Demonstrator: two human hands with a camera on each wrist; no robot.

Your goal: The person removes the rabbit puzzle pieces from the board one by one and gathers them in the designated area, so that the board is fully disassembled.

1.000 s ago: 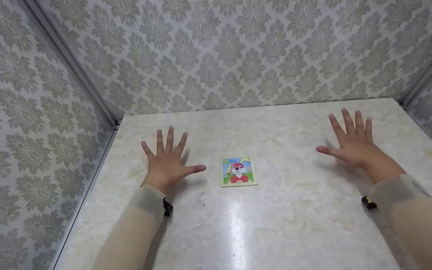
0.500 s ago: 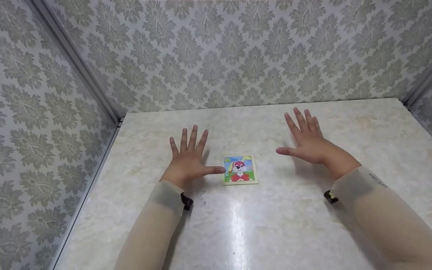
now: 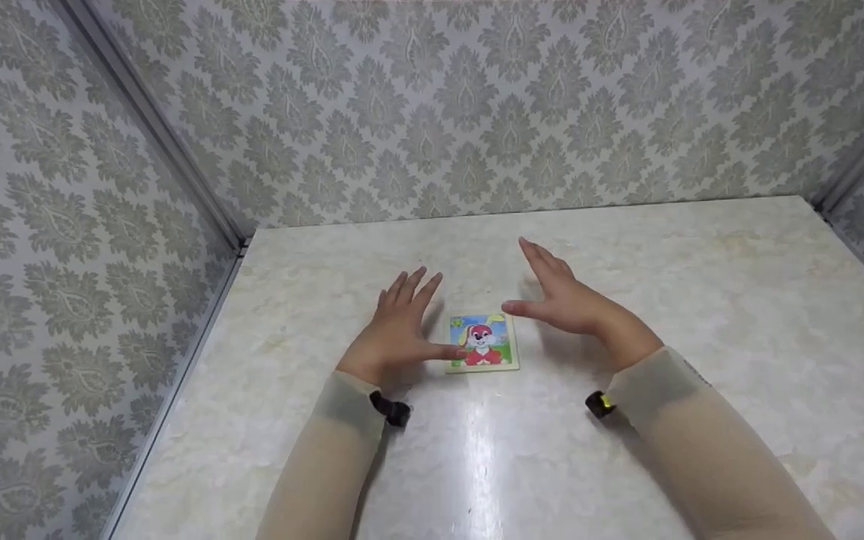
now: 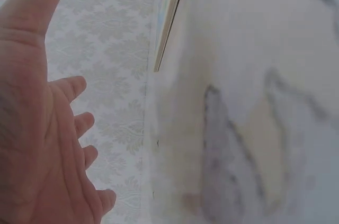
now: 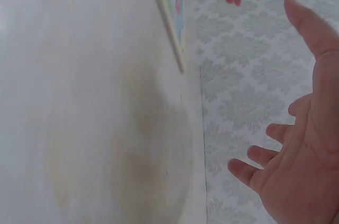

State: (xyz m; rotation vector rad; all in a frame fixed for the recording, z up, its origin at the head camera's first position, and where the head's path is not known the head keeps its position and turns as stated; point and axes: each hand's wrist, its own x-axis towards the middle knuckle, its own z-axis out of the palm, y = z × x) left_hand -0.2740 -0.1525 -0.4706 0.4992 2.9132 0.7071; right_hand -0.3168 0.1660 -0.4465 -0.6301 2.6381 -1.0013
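A small square picture puzzle board (image 3: 486,346) with a red-and-white cartoon rabbit lies flat on the table (image 3: 597,450). My left hand (image 3: 394,334) hovers at its left, fingers spread, the thumb overlapping the picture's lower left in the head view. On the other side my right hand (image 3: 567,300) hangs above the table, its thumb by the board's upper right corner. Both hands are empty. From the left wrist view, the board (image 4: 170,17) shows edge-on, apart from the left palm (image 4: 47,144). In the right wrist view, a gap separates the board (image 5: 172,17) from the right hand (image 5: 296,155).
Patterned wall panels (image 3: 469,97) stand behind the table and at both sides, with a grey metal post (image 3: 154,120) at the back left corner. Dark outlined marks (image 4: 228,155) on the tabletop appear in the left wrist view.
Both hands have moved inward from the sides toward the board, the right one much farther. Their fingers are less widely spread than before. The board stays where it was.
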